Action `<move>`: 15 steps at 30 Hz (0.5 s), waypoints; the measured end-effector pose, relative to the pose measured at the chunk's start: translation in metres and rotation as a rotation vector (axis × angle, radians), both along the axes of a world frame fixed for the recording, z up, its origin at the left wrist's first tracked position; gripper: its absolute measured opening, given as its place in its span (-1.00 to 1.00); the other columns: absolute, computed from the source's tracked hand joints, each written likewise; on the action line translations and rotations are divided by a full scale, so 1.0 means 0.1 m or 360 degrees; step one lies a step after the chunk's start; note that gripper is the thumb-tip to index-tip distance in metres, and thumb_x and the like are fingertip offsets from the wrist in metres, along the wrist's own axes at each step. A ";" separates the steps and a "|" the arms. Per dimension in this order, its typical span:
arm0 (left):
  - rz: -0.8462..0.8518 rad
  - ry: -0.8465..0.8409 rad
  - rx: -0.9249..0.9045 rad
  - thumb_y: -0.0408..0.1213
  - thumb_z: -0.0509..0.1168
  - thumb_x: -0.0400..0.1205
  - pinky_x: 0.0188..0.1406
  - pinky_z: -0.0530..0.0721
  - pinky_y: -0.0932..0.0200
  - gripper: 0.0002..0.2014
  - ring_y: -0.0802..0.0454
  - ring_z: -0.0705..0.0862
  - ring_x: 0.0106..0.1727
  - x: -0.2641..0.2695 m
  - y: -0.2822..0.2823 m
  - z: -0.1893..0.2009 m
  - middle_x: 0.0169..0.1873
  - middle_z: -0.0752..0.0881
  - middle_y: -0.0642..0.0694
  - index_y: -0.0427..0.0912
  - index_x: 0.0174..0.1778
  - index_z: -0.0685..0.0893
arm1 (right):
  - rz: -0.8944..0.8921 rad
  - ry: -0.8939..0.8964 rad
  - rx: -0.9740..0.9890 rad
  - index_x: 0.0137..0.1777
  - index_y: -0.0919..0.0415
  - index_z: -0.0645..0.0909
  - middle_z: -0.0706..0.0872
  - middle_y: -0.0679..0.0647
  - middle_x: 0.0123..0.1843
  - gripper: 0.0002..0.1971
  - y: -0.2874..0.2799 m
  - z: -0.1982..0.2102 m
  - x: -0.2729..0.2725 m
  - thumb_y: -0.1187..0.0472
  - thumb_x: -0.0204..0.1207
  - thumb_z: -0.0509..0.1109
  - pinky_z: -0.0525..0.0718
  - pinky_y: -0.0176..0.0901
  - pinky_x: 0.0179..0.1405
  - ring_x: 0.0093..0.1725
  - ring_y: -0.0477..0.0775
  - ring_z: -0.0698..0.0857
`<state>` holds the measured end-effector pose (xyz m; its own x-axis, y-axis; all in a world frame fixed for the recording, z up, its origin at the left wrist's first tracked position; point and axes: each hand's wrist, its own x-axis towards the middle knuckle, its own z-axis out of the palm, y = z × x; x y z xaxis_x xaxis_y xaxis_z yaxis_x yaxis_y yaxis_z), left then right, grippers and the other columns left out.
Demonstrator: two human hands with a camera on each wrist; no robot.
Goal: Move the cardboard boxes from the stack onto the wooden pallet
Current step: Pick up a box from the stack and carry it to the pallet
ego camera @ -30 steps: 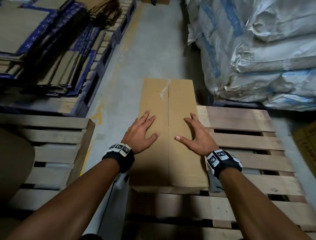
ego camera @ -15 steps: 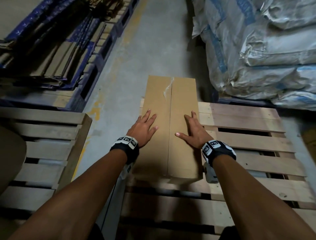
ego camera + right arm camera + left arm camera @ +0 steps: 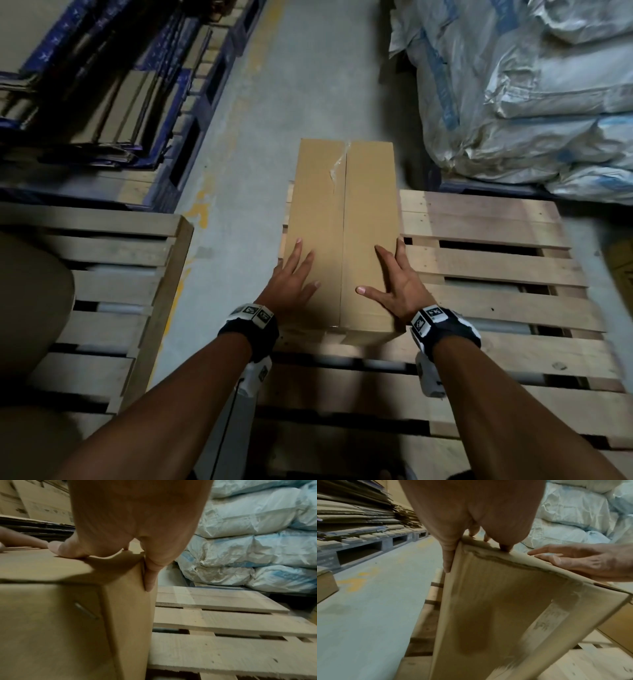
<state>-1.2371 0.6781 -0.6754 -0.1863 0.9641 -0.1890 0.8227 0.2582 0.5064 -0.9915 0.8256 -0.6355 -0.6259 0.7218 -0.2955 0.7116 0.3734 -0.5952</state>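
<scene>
We laid left hand (image 3: pixel 291 281), right hand (image 3: pixel 397 284) flat on cardboard box (image 3: pixel 342 212), fingers (image 3: pixel 385 255) spread; long axis ran near-to-far along wooden pallet (image 3: pixel 496 267) left edge.

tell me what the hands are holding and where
Both hands, left and right, press flat on the cardboard box's top near end, outer fingers over its side edges.

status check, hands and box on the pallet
Left hand and right hand flat on cardboard box. Box rests on wooden pallet, left edge. Nothing blocking.

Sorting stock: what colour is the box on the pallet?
Plain brown box, clearest in the head view.
</scene>
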 end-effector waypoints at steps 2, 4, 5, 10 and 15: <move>0.0047 0.0006 0.0058 0.28 -0.06 0.77 0.72 0.27 -0.34 -0.24 -0.26 0.16 0.82 -0.13 -0.02 -0.04 0.86 -0.19 -0.02 -0.02 0.85 0.11 | 0.0068 0.0012 0.0040 0.84 -0.10 0.14 -0.32 0.04 0.89 0.06 0.03 -0.01 -0.08 -0.31 0.45 0.61 0.23 -0.01 0.70 0.80 0.33 0.26; 0.0088 -0.0008 0.0078 0.25 -0.01 0.79 0.74 0.26 -0.30 -0.27 -0.25 0.17 0.81 -0.27 -0.03 -0.05 0.86 -0.17 0.02 -0.01 0.85 0.12 | 0.0134 0.0015 0.0063 0.84 -0.07 0.14 -0.27 0.02 0.90 0.06 0.03 -0.03 -0.21 -0.32 0.45 0.60 0.23 0.02 0.71 0.79 0.33 0.27; 0.0092 -0.0008 0.0082 0.21 0.03 0.81 0.75 0.25 -0.29 -0.29 -0.24 0.16 0.82 -0.34 -0.04 -0.04 0.86 -0.17 0.02 -0.02 0.85 0.12 | 0.0162 0.0013 0.0068 0.84 -0.06 0.13 -0.27 0.02 0.90 0.07 0.03 -0.04 -0.28 -0.34 0.44 0.59 0.25 0.07 0.72 0.79 0.35 0.26; -0.0014 0.0008 0.0044 0.11 0.07 0.86 0.82 0.05 -0.21 -0.30 -0.13 0.09 0.84 -0.46 -0.06 0.00 0.85 -0.23 0.01 -0.06 0.87 0.03 | 0.0169 -0.0046 0.0053 0.86 -0.01 0.10 -0.31 0.05 0.89 0.05 -0.01 -0.04 -0.45 -0.23 0.50 0.61 0.23 0.10 0.72 0.81 0.36 0.20; -0.0005 -0.0050 0.0001 0.13 0.03 0.86 0.83 -0.03 -0.22 -0.32 -0.19 0.03 0.85 -0.43 -0.05 -0.05 0.84 -0.25 0.10 0.02 0.87 -0.01 | 0.0088 -0.0104 0.0051 0.87 -0.05 0.06 -0.31 0.03 0.89 0.03 -0.11 -0.03 -0.41 -0.27 0.54 0.55 0.30 0.18 0.72 0.79 0.37 0.26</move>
<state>-1.2805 0.6733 -0.6808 -0.1774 0.9648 -0.1942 0.8072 0.2555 0.5320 -1.0329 0.8143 -0.6383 -0.6453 0.6964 -0.3141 0.7262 0.4315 -0.5352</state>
